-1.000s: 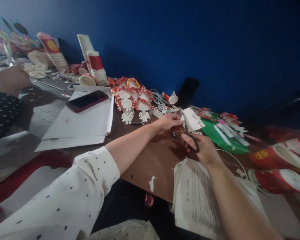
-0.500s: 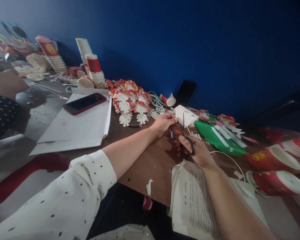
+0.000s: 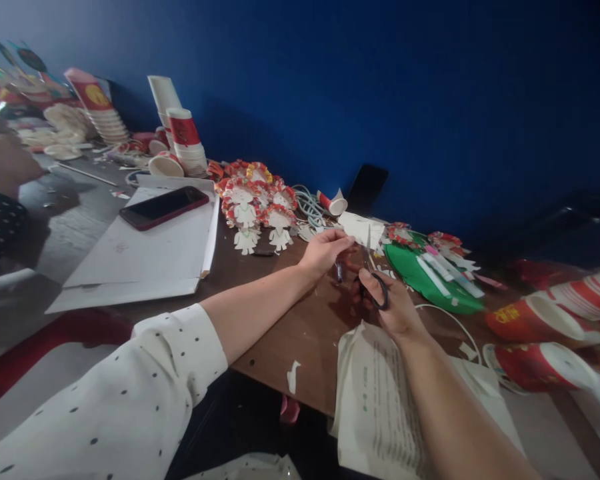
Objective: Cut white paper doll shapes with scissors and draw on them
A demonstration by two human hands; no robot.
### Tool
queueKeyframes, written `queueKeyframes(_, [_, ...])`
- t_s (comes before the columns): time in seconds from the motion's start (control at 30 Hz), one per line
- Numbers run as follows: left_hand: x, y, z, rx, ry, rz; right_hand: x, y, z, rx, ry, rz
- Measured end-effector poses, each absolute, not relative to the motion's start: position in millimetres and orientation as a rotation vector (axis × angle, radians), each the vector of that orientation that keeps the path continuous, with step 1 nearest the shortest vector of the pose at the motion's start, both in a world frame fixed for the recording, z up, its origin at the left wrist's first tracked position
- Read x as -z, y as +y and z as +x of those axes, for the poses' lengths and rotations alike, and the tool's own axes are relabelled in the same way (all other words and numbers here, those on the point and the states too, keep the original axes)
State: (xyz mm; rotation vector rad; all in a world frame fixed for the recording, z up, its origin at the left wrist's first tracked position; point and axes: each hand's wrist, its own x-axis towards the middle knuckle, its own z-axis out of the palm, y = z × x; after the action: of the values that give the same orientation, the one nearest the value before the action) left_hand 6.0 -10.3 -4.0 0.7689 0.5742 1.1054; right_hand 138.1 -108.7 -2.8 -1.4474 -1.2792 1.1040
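- Head view, left hand point(image 3: 325, 252): thumb and fingertips pinch the lower left edge of a piece of white paper point(image 3: 363, 228), which is above the brown table point(image 3: 293, 320).
- Head view, right hand point(image 3: 397, 303): fingers closed around the black handles of a pair of scissors point(image 3: 384, 291). The blades point up and overlap the paper; whether they bite into it cannot be told.
- Head view, near the hands: cut-out paper figures point(image 3: 245, 212) with red frilled edges are heaped beyond the left forearm. Markers point(image 3: 441, 268) lie on a green sheet point(image 3: 404, 268) to the right. A printed packet point(image 3: 375, 393) lies beside the right forearm.
- Head view, left side: a phone point(image 3: 164, 208) rests on a white folder point(image 3: 130, 260). Another person's hand point(image 3: 7, 160), blurred, is at the edge; its grip cannot be told.
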Motion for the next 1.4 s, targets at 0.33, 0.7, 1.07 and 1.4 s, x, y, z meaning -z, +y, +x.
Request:
queueKeyframes(0.33, [1, -23, 11, -1.153, 0.599, 0.738, -5, -110, 133, -0.93, -1.342, -1.554])
queueKeyframes(0.7, [0, -31, 14, -1.171, 0.649, 0.714, -5, -110, 128, -0.903, -1.291, -1.583])
queueKeyframes(1.07, [2, -33, 17, -1.159, 0.702, 0.746, -4, -107, 128, -0.85, -1.304, -1.597])
queueKeyframes(1.4, [4, -32, 18, -1.155, 0.684, 0.755, -2, -107, 129, -0.765, -1.366, -1.593])
